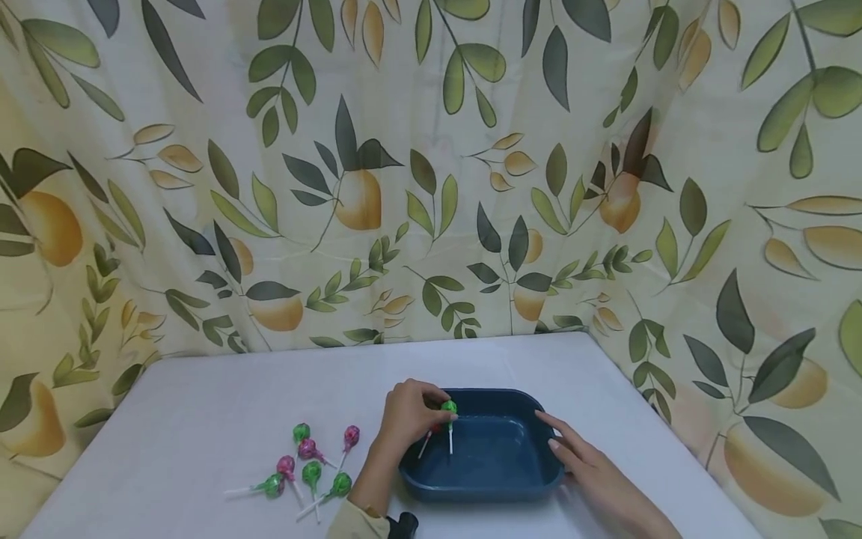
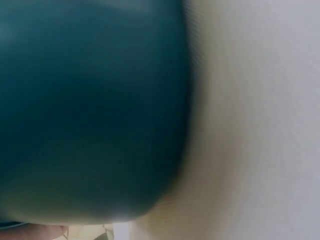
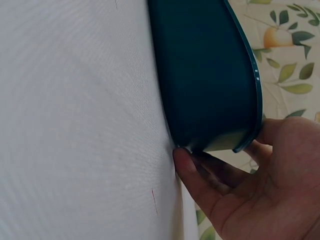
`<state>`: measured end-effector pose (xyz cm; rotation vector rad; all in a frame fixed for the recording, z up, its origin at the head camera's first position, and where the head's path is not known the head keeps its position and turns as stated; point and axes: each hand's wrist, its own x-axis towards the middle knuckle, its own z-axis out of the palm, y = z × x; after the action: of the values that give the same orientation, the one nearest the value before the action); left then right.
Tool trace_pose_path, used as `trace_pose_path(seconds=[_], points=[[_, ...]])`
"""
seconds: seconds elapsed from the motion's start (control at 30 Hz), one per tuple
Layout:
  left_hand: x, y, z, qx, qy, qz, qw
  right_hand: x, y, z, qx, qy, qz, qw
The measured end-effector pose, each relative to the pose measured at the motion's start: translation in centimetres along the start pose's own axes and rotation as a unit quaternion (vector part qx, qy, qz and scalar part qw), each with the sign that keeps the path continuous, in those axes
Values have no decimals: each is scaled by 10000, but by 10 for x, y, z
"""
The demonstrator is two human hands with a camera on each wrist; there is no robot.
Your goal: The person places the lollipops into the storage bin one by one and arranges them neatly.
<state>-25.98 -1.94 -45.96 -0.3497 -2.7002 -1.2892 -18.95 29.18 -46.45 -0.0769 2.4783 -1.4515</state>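
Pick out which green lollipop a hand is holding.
The green lollipop pinched by the left hand, over the blue tray; the other four green lollipops lie on the white table.

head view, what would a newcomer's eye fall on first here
Probably the dark blue tray on the white table, with the left hand pinching a green lollipop at its left side and the right hand touching its right rim. Next, the loose green and pink lollipops left of it, and the leaf-and-fruit curtain behind.
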Motion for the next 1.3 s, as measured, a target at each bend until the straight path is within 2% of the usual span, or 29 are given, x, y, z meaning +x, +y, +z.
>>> trace_pose_path(seconds=[0.17, 0.3, 0.43, 0.63, 0.93, 1.3], points=[[2, -2, 1, 322, -103, 83, 9994, 2, 0, 0, -27, -23, -9, 10000], [1, -2, 1, 371, -94, 72, 9992, 1, -1, 0, 22, -88, -170, 9998], [0, -1, 2, 444, -37, 1, 9990, 0, -1, 0, 97, -134, -189, 9997], [-2, 0, 3, 652, 105, 83, 9978, 1, -1, -1, 98, -42, -146, 9998], [-2, 0, 4, 572, 68, 77, 9983, -1, -2, -1, 70, -29, -43, 10000], [-2, 1, 3, 784, 75, 112, 9968, 0, -2, 0, 2, -22, 58, 10000]])
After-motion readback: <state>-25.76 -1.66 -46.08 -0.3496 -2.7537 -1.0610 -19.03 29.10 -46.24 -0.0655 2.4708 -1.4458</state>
